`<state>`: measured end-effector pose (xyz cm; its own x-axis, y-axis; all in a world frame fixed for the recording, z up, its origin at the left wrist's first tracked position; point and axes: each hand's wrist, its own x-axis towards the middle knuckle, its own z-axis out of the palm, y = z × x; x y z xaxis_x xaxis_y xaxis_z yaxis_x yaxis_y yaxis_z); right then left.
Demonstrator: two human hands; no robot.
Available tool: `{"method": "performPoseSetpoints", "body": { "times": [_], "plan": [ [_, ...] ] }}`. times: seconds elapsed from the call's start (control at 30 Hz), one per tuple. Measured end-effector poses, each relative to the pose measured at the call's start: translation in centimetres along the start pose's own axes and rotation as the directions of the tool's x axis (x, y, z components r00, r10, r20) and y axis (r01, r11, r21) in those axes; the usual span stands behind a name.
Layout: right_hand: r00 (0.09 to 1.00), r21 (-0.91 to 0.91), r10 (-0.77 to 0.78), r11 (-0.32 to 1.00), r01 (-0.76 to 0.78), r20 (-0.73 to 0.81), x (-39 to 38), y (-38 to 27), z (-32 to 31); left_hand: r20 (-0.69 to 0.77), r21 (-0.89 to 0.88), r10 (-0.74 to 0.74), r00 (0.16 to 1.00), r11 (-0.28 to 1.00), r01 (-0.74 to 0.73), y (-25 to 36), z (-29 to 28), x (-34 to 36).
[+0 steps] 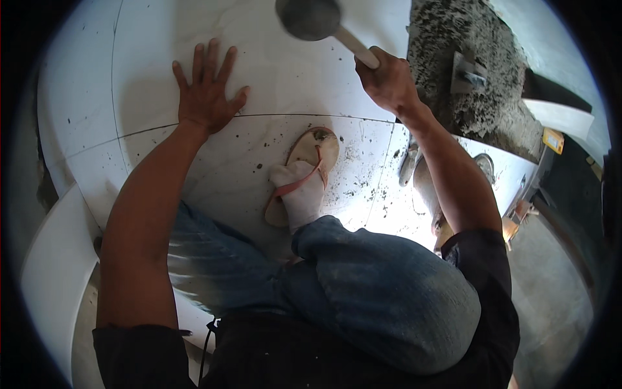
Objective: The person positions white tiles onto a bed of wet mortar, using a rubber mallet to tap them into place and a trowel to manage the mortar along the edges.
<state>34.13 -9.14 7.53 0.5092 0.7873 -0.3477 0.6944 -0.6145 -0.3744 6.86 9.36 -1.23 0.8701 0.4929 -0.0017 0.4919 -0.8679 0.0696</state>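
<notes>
My left hand point(206, 97) lies with fingers spread on a white marbled floor tile point(139, 71), just above a seam between tiles. My right hand point(385, 81) grips the pale handle of a rubber mallet point(308, 16), whose dark round head is raised over the upper tile and slightly blurred. Below, between my arms, my socked foot in a flip-flop point(311, 155) rests on the tile, which is speckled with grey bits.
At the upper right lies grey wet mortar point(473, 110) with a metal trowel point(463, 72) on it. Several metal items point(408, 162) sit under my right forearm. A yellow object point(552, 141) is at the right. A white board point(55, 272) curves along the lower left.
</notes>
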Motion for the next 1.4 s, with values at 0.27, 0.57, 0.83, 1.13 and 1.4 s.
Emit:
{"method": "performPoseSetpoints", "body": {
  "times": [0.27,0.57,0.83,1.13,1.4],
  "plan": [
    [0.993,0.129,-0.049,0.99,0.063,-0.111,0.2,-1.2,1.2,0.01,-0.023,0.0,1.0,1.0,0.0,0.1,-0.4,0.3],
    [0.991,0.006,-0.083,0.996,0.084,-0.104,0.2,0.6,2.3,0.081,-0.029,-0.042,0.996,0.999,0.044,0.5,-0.9,-0.1],
    [1.0,-0.175,0.025,0.984,-0.023,0.012,-0.2,-0.8,1.7,0.182,-0.011,-0.092,0.979,0.995,0.095,0.2,-2.1,0.0],
    [0.986,0.148,-0.037,0.987,0.062,-0.161,-1.3,-4.2,1.9,0.215,-0.076,-0.369,0.904,0.917,0.392,2.5,-1.4,-1.2],
    [0.992,0.14,0.071,0.989,-0.056,-0.103,-1.6,-2.2,3.7,0.223,-0.287,-0.263,0.939,0.902,0.321,3.4,-2.5,-3.0]
  ]
}}
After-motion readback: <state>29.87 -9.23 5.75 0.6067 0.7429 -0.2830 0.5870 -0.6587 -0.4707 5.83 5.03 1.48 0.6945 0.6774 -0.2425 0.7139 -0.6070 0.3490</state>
